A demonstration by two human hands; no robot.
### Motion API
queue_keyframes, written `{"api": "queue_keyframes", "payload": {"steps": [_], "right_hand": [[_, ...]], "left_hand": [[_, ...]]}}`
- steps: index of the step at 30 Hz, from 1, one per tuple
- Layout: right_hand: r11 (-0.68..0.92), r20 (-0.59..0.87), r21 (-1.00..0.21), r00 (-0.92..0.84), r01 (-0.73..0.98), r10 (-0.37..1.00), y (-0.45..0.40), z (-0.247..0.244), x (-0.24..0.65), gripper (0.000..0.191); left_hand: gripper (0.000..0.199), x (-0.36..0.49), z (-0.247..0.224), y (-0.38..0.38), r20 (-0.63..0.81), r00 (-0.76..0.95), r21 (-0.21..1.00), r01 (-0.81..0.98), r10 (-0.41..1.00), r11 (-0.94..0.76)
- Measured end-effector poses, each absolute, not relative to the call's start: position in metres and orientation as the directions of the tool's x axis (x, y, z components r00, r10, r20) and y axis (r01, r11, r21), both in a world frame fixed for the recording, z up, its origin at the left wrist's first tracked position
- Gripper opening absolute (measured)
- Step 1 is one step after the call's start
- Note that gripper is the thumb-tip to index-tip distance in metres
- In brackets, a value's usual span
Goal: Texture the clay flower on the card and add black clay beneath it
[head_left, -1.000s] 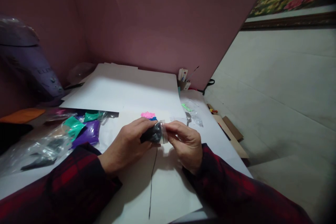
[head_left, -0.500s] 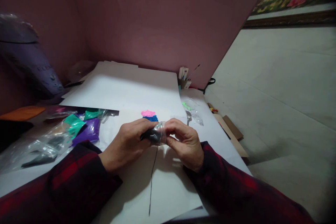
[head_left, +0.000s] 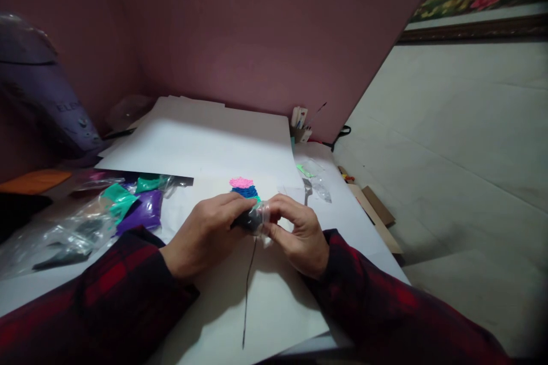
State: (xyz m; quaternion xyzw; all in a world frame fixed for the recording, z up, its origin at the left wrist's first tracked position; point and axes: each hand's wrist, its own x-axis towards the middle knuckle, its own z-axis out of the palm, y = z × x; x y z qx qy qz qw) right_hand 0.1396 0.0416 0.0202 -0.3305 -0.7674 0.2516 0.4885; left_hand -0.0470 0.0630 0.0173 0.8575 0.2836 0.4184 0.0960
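Nearby, on the left: a purple packet point(head_left: 148, 208) lies next to a green packet point(head_left: 120, 199), with a big clear bag point(head_left: 64, 248) in front of them. Behind stands a tall purple container point(head_left: 64, 105), leaning in the view.
Far side: white sheets point(head_left: 209, 134) lie in a pile by the pink wall point(head_left: 257, 28). Some pens point(head_left: 301, 124) stand at the back corner.
On the right: crumpled clear plastic point(head_left: 322, 189) lies on the table by a light green scrap point(head_left: 305, 171).
Under the hands: white paper point(head_left: 278, 313) with a long black line point(head_left: 246, 302), a pink patch point(head_left: 241, 182) and a blue patch point(head_left: 244, 191).
In the way: the hands cover the middle of the paper, and the left sleeve point(head_left: 124, 279) hides part of the purple packet.
Black packet point(head_left: 252, 219): between the two hands, over the paper; its inside may be soft, but the view is dim.
Left hand point(head_left: 208, 234): closed around the packet, thumb on top, back facing up.
Right hand point(head_left: 302, 235): bent, with thumb and finger pinching the packet's clear end.
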Motion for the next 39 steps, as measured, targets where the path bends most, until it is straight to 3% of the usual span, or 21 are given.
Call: {"api": "queue_keyframes", "payload": {"steps": [5, 13, 20, 28, 34, 37, 39], "right_hand": [[0.671, 0.593, -0.67, -0.315, 0.317, 0.741, 0.038, 0.023, 0.141, 0.01], [0.641, 0.608, -0.721, -0.202, 0.263, 0.767, 0.041, 0.023, 0.143, 0.007], [0.788, 0.725, -0.526, -0.315, 0.322, 0.613, 0.044, 0.024, 0.148, 0.028], [0.899, 0.673, -0.353, -0.598, 0.257, 0.435, 0.053, 0.033, 0.158, 0.025], [0.919, 0.674, -0.261, -0.626, 0.296, 0.393, 0.049, 0.035, 0.155, 0.016], [0.894, 0.682, -0.314, -0.58, 0.32, 0.447, 0.044, 0.035, 0.152, 0.015], [0.823, 0.669, -0.459, -0.479, 0.335, 0.568, 0.042, 0.033, 0.151, 0.011]], "left_hand": [[0.016, -0.046, 0.022, 0.061, 0.611, 0.509, 0.455, 0.401, 0.606, -0.795], [0.013, -0.045, 0.031, 0.06, 0.464, 0.454, 0.726, 0.297, 0.761, -0.62], [0.011, -0.043, 0.038, 0.058, 0.188, 0.452, 0.903, 0.269, 0.872, -0.335], [0.005, -0.045, 0.042, 0.059, -0.084, 0.548, 0.95, 0.296, 0.832, -0.099], [0.004, -0.045, 0.041, 0.058, -0.099, 0.607, 0.964, 0.255, 0.788, -0.075], [0.005, -0.043, 0.044, 0.056, -0.08, 0.616, 0.974, 0.214, 0.783, -0.069], [0.006, -0.043, 0.045, 0.054, -0.071, 0.609, 0.984, 0.17, 0.79, -0.042]]}}
